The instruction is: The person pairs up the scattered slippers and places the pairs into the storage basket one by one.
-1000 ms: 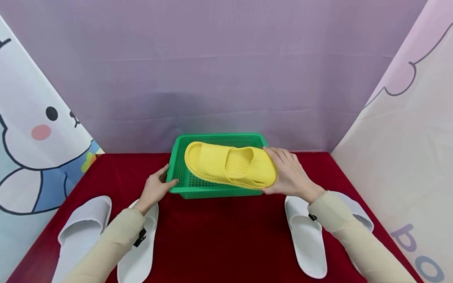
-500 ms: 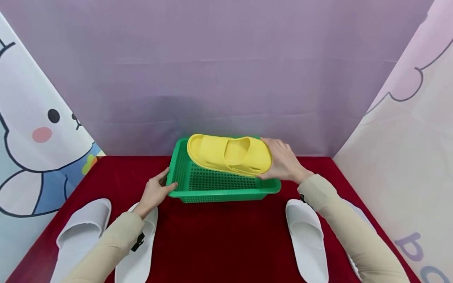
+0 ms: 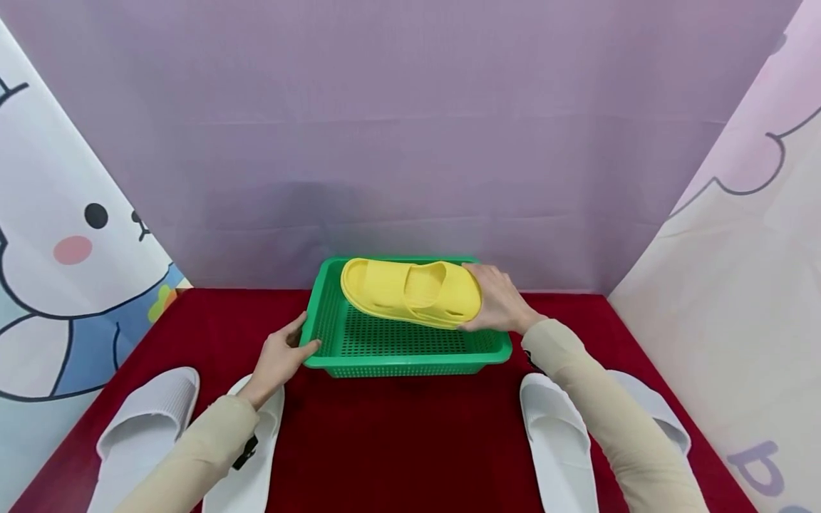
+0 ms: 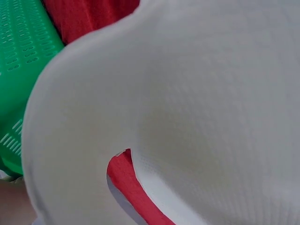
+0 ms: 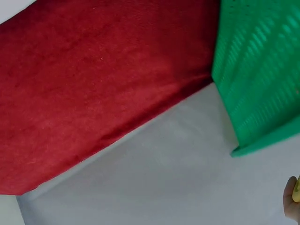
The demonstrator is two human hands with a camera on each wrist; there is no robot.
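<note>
Yellow slippers (image 3: 385, 291), which look like a pair tucked into each other, lie crosswise over the back half of a green plastic basket (image 3: 410, 360). Gripping their right end is my right hand (image 3: 502, 299), its thumb toward the front. Whether they touch the basket floor I cannot tell. At the basket's left rim my left hand (image 3: 276, 362) holds on, thumb over the edge and fingers outside. The right wrist view catches only a bit of hand (image 5: 290, 202) and yellow, beside the basket wall (image 5: 260, 70).
White slippers flank the red cloth (image 3: 398, 442): a left pair (image 3: 150, 406) partly under my left forearm, a right pair (image 3: 558, 427) partly under my right. One white slipper (image 4: 84, 103) fills the left wrist view. Behind the basket hangs a lilac curtain (image 3: 398, 142).
My right hand has carried the yellow slippers left and toward the back of the basket, up and then slightly down. The left hand keeps its hold on the rim.
</note>
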